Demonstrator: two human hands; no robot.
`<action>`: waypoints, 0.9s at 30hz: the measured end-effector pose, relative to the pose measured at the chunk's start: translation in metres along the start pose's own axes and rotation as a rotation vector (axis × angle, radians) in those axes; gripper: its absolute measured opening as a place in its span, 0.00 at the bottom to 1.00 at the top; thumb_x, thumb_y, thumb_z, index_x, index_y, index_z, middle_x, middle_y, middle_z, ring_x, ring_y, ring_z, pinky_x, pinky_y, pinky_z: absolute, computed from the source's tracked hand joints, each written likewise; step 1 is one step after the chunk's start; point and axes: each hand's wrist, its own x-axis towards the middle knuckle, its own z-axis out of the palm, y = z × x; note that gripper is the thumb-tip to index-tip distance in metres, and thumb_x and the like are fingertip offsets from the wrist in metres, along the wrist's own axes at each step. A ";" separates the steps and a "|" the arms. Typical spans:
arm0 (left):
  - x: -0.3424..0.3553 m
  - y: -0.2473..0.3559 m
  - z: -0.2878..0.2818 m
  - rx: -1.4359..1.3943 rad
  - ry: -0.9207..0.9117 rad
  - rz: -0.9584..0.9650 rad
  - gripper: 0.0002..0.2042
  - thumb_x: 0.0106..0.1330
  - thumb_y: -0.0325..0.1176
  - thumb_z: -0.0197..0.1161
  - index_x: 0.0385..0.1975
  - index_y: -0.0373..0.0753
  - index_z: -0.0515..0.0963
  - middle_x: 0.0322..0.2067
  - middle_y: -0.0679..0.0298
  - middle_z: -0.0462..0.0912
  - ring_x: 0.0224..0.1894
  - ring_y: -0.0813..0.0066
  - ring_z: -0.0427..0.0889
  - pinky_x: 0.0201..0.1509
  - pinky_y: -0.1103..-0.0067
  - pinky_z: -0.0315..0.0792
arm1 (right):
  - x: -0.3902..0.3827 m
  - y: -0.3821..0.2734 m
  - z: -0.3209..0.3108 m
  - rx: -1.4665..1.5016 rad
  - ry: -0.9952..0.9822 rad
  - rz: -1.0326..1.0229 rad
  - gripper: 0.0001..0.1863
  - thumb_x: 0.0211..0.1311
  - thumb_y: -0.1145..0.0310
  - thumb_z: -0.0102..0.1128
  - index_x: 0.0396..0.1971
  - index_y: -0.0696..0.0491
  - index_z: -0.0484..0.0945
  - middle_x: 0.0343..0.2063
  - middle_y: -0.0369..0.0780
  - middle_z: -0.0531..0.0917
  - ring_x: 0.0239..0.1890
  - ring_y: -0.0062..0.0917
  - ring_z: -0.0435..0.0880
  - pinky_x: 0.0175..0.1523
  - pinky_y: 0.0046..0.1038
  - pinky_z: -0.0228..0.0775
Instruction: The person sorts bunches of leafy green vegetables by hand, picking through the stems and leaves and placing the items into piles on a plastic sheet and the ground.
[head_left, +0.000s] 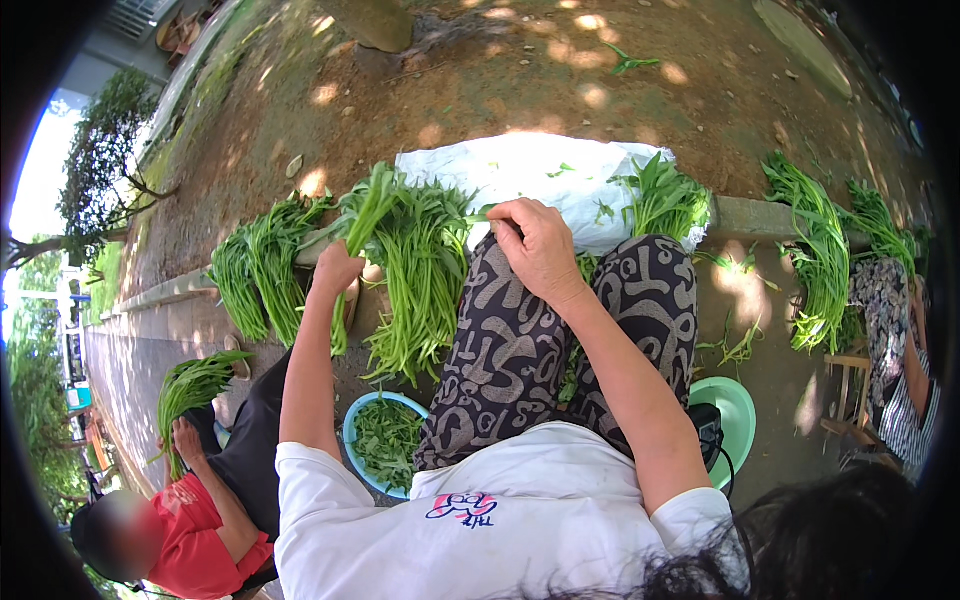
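Note:
My left hand [337, 270] is closed round a bunch of long-stemmed leafy greens [372, 208], its leaves pointing up and away from me. Above my thighs, my right hand [537, 243] pinches a green leaf [481, 213] at its fingertips. Between the hands, a thick heap of greens [415, 290] hangs over a low curb, stems toward me. A blue-rimmed basin [347, 432] by my left thigh holds loose green leaves [388, 440]. In front of my knees, a white sheet [520, 170] carries scattered leaf bits and another pile of greens [672, 200].
More greens [262, 265] drape over the curb at left, and others [808, 250] at right. A light green basin [735, 420] stands by my right hip. A person in red [200, 520] holds greens at lower left; another in stripes [918, 410] sits at far right near a wooden chair [850, 395].

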 end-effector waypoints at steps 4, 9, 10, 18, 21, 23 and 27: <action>0.004 -0.001 0.003 -0.014 0.007 0.003 0.21 0.49 0.40 0.62 0.38 0.29 0.74 0.38 0.41 0.80 0.44 0.44 0.79 0.48 0.62 0.72 | -0.001 0.001 0.000 0.002 0.005 0.004 0.03 0.56 0.72 0.58 0.31 0.51 0.78 0.28 0.35 0.81 0.33 0.30 0.79 0.42 0.32 0.67; 0.004 0.003 0.043 -0.087 0.087 -0.137 0.26 0.47 0.44 0.65 0.40 0.27 0.74 0.38 0.40 0.80 0.44 0.45 0.80 0.49 0.63 0.73 | -0.001 0.002 -0.001 -0.004 -0.006 0.019 0.03 0.56 0.72 0.58 0.31 0.51 0.78 0.28 0.35 0.81 0.33 0.30 0.79 0.42 0.32 0.67; 0.004 0.002 0.053 -0.129 0.052 -0.158 0.27 0.46 0.44 0.66 0.41 0.27 0.74 0.39 0.40 0.80 0.44 0.46 0.80 0.50 0.63 0.73 | -0.001 0.001 0.000 0.000 -0.003 0.013 0.03 0.56 0.72 0.58 0.31 0.51 0.78 0.28 0.35 0.81 0.33 0.30 0.79 0.42 0.32 0.67; -0.009 0.038 0.113 -0.272 0.105 -0.374 0.28 0.43 0.43 0.71 0.42 0.33 0.72 0.42 0.46 0.80 0.47 0.51 0.79 0.51 0.64 0.72 | -0.001 0.003 0.000 -0.001 -0.005 0.016 0.04 0.56 0.72 0.58 0.32 0.51 0.78 0.29 0.35 0.82 0.33 0.29 0.79 0.42 0.31 0.67; -0.015 0.049 0.115 -0.263 0.205 -0.420 0.29 0.43 0.42 0.71 0.44 0.35 0.70 0.43 0.47 0.80 0.47 0.51 0.79 0.52 0.63 0.72 | -0.001 0.002 0.000 -0.008 0.003 -0.007 0.04 0.56 0.72 0.58 0.32 0.51 0.78 0.29 0.35 0.82 0.33 0.29 0.79 0.41 0.31 0.67; -0.017 0.055 0.112 -0.250 0.160 -0.471 0.27 0.46 0.41 0.70 0.45 0.37 0.69 0.43 0.49 0.80 0.47 0.51 0.79 0.52 0.63 0.72 | -0.002 0.004 0.000 -0.014 0.020 -0.026 0.04 0.56 0.73 0.58 0.32 0.51 0.78 0.29 0.35 0.82 0.33 0.30 0.79 0.41 0.31 0.67; -0.015 0.051 0.110 -0.225 0.118 -0.494 0.23 0.48 0.41 0.66 0.44 0.37 0.72 0.43 0.50 0.80 0.47 0.51 0.79 0.51 0.63 0.72 | -0.002 0.003 0.000 -0.016 0.030 -0.030 0.04 0.55 0.73 0.58 0.31 0.51 0.78 0.29 0.35 0.82 0.33 0.30 0.79 0.41 0.31 0.67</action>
